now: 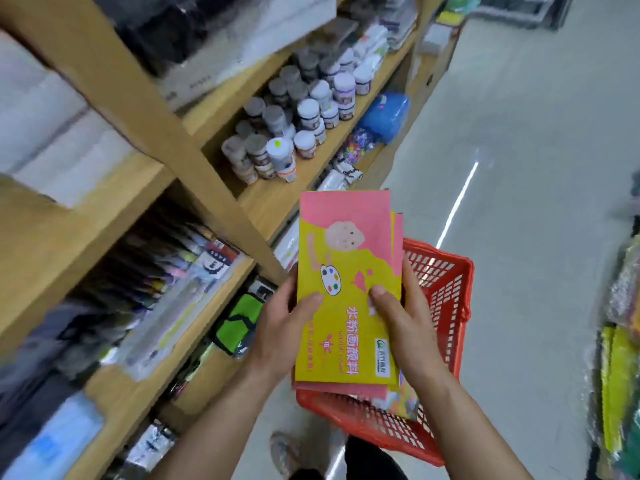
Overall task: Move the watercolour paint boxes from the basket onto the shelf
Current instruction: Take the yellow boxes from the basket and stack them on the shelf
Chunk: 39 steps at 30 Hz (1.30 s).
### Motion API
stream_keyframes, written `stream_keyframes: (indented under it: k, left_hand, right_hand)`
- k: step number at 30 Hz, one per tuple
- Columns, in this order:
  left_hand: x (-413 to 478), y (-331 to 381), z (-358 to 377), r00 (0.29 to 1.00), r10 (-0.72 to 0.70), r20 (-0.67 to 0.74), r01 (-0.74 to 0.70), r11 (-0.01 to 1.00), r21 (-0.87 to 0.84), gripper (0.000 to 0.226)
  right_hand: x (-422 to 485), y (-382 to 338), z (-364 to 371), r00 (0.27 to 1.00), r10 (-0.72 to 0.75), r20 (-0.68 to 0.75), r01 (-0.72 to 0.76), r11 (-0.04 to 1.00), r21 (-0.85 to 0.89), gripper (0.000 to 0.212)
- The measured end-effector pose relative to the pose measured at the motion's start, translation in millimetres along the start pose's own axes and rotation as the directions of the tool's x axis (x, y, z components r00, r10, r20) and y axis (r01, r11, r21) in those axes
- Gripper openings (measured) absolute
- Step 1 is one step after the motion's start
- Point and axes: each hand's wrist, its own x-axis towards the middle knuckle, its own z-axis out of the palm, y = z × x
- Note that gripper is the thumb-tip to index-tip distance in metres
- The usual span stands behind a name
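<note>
Both hands (pixel 346 327) around paint boxes (pixel 346 271) above red basket (pixel 446 306)

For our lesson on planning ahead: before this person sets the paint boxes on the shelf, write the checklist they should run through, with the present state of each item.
1. Both hands grip the stack: left hand and right hand hold the paint boxes at either side, thumbs on top. Ok.
2. Stack squared up: lower boxes stick out at the right and bottom edges. Not ok.
3. Stack lifted clear of the red basket: held above it. Ok.
4. Free room on the wooden shelf: a bare strip shows in front of the paint jars; whether it is wide enough, cannot tell.
5. Basket emptied: something colourful shows under the stack. Cannot tell.
</note>
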Motion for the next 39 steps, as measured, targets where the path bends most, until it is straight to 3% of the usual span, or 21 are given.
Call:
stream_keyframes:
  k: [4,11,15,20,23,25,28,31,33,35,37,39]
  left_hand:
    - [-55,43,-44,0.985,0.128,-0.112,-0.129,0.992,0.002,0.048]
    - [-151,99,-139,0.909,0.233,-0.345,-0.237,0.971,0.029,0.049]
    - [-186,115,-187,0.816,0.252,-0.52,-0.268,0.962,0.045,0.039]
    - [-201,123,-250,0.664,0.294,-0.687,-0.199,0.956,0.216,0.022]
    - [-198,125,-285,0.626,0.28,-0.728,-0.172,0.96,0.221,0.029]
    - [-195,127,-302,0.628,0.294,-0.72,-0.135,0.953,0.271,0.042]
    - [-190,125,-315,0.68,0.29,-0.673,-0.173,0.956,0.237,0.043]
    - [-193,118,-314,0.745,0.271,-0.61,-0.233,0.962,0.143,0.048]
    - [-199,108,-310,0.779,0.279,-0.561,-0.267,0.958,0.104,0.072]
    - [-206,95,-303,0.795,0.3,-0.527,-0.277,0.953,0.124,0.099]
    - [-210,85,-297,0.796,0.34,-0.501,-0.28,0.94,0.193,0.106]
    - [-209,84,-293,0.789,0.352,-0.504,-0.258,0.933,0.249,0.106]
  right_hand:
    - [-23,-38,62,0.993,-0.053,0.103,0.054,0.999,-0.004,0.057]
    - [-72,-72,185,0.939,-0.086,0.333,0.094,0.996,-0.008,0.056]
    - [-76,-87,258,0.886,-0.079,0.456,0.13,0.988,-0.082,0.054]
    - [-62,-93,346,0.803,-0.035,0.595,0.178,0.967,-0.183,0.038]
    - [-50,-89,387,0.772,-0.005,0.636,0.18,0.961,-0.211,0.039]
    - [-36,-84,406,0.758,0.05,0.65,0.11,0.973,-0.203,0.031]
    - [-19,-82,423,0.737,0.134,0.663,0.027,0.974,-0.227,0.024]
    - [-11,-79,422,0.689,0.149,0.709,0.086,0.955,-0.283,0.035]
    - [-15,-80,413,0.67,0.125,0.732,0.124,0.953,-0.276,0.042]
    - [-25,-79,390,0.66,0.052,0.75,0.195,0.952,-0.237,0.049]
    - [-40,-71,361,0.648,-0.063,0.759,0.346,0.912,-0.22,0.062]
    - [-50,-60,338,0.575,-0.151,0.804,0.558,0.791,-0.251,0.078]
